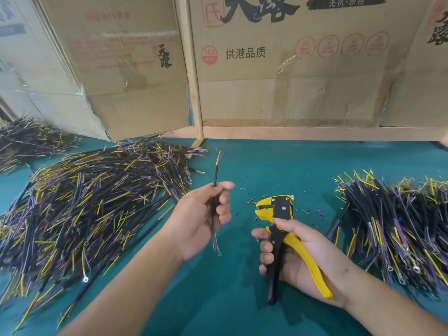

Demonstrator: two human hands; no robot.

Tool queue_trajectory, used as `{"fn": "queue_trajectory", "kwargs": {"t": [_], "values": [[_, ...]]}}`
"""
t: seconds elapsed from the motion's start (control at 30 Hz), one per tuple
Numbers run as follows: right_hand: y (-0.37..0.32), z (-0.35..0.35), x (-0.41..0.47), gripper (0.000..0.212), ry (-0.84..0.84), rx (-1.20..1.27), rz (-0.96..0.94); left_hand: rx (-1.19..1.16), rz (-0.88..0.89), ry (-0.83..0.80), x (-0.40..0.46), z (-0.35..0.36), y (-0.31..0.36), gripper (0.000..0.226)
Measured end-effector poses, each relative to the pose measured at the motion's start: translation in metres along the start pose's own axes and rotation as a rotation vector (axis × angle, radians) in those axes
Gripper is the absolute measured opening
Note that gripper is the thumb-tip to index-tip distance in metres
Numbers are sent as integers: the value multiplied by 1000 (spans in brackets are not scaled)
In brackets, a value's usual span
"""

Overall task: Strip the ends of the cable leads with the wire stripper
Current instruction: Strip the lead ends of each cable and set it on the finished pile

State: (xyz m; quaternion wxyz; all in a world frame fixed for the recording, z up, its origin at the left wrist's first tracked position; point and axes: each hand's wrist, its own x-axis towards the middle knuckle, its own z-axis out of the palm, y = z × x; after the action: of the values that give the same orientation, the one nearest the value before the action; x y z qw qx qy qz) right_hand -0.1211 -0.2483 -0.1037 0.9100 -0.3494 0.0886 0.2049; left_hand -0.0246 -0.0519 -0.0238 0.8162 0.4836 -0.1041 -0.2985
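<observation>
My left hand (203, 214) grips one black cable (215, 175) upright above the green table. Its yellow and purple leads fan out at the top, and more leads with a ring terminal hang below my palm. My right hand (295, 253) holds the yellow and black wire stripper (278, 214) by its handles. The stripper's jaws point left, a short gap to the right of the cable, and nothing is between them.
A big heap of cables (92, 202) lies at the left, and another heap (397, 226) at the right. Small bits of stripped insulation (312, 212) are scattered on the green table (266, 163). Cardboard boxes (291, 69) and a wooden frame close the back.
</observation>
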Motion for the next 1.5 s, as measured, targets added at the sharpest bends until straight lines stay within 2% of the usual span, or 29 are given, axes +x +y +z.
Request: {"fn": "queue_trajectory", "kwargs": {"t": [0.13, 0.3, 0.37, 0.5, 0.6, 0.73, 0.93, 1.13, 1.5], "values": [[0, -1, 0, 57, -16, -1, 4, -85, -58, 47, 3, 0, -3, 23], [-1, -3, 1, 57, -15, 0, 3, -93, -59, 48, 2, 0, -1, 32], [-1, -3, 0, 56, -32, -2, 5, 19, 3, 33, 0, 0, -1, 29], [-1, -4, -1, 54, -55, 0, 10, 421, 230, 30, -4, 3, -5, 22], [-1, -2, -2, 54, -46, 0, 2, 533, 279, 31, -5, 3, -5, 21], [0, 2, -4, 54, -28, -2, -4, 539, 318, -7, -7, 4, -4, 30], [-1, 11, -6, 57, 19, -8, -27, 503, 325, -61, -7, 3, -6, 7], [-2, 15, -9, 58, 18, -17, -31, 633, 392, -66, -6, 3, -5, 20], [-1, 8, -9, 47, -35, -125, -63, 609, 453, -151, -13, 7, 1, 12]]}}
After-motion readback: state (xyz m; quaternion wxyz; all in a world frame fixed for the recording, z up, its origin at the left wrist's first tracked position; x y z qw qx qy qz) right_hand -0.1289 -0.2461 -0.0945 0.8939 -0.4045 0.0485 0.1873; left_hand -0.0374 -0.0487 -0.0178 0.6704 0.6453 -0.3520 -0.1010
